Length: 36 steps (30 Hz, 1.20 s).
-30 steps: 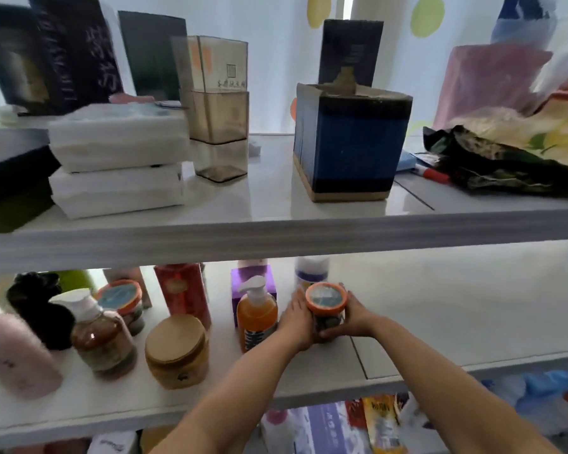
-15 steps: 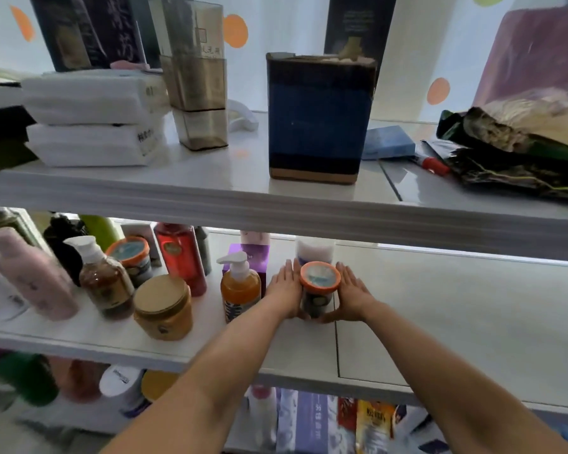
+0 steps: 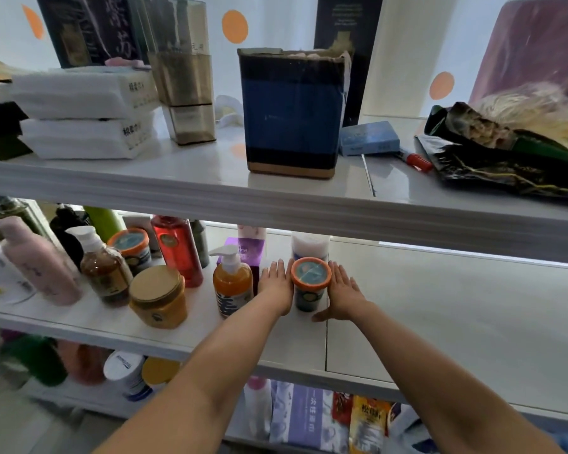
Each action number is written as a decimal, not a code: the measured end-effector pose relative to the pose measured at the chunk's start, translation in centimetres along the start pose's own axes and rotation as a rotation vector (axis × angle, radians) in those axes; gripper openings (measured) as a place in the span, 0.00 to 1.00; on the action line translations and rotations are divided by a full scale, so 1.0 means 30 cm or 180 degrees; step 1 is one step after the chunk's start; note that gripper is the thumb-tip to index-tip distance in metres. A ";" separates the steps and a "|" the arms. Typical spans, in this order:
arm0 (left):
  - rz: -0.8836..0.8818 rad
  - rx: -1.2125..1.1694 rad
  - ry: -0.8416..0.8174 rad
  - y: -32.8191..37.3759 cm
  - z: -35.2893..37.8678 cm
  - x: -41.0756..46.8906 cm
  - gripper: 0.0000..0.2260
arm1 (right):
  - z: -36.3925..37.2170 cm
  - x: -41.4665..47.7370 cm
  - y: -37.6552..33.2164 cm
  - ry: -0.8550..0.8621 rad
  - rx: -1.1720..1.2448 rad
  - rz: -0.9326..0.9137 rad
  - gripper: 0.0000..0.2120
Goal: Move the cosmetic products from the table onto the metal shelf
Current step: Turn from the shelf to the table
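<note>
Left hand (image 3: 276, 285), right hand (image 3: 343, 291) flank jar (image 3: 310, 277) on shelf (image 3: 446, 309).

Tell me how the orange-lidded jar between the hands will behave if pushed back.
The jar looks rigid and fairly squat, so it probably slides rather than tips. The shelf looks glossy, so it may skate easily. Its round wall could slip from between the flat left hand and right hand.

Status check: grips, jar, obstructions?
Both open: left grip, right grip, flat either side of orange-lidded jar. Jar upright on middle shelf. Orange pump bottle close beside left grip.
</note>
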State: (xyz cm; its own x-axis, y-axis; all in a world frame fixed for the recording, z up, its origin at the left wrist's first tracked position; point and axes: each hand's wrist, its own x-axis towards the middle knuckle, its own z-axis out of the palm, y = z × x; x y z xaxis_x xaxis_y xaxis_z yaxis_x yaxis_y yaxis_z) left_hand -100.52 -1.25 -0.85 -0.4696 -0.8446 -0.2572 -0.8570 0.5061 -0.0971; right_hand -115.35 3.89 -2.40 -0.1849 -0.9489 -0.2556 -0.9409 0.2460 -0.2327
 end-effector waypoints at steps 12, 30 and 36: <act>0.0127 0.0022 -0.0283 0.003 0.038 -0.074 0.53 | 0.054 -0.058 0.020 -0.0339 -0.0331 -0.0151 0.61; 0.0837 -0.0236 -0.0190 -0.192 0.241 -0.448 0.50 | 0.243 -0.407 -0.283 -0.0464 -0.0351 -0.0427 0.60; 0.0416 -0.0130 -0.0140 -0.499 0.352 -0.655 0.48 | 0.358 -0.419 -0.611 -0.0539 -0.0566 -0.0937 0.60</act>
State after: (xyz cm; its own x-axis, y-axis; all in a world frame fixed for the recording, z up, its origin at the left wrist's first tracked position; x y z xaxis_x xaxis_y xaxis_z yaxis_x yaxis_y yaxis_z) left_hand -76.23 9.62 -4.49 -0.5689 -0.7630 -0.3071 -0.7974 0.6030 -0.0210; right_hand -92.73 13.43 -5.01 0.1360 -0.9241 -0.3571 -0.9841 -0.0844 -0.1565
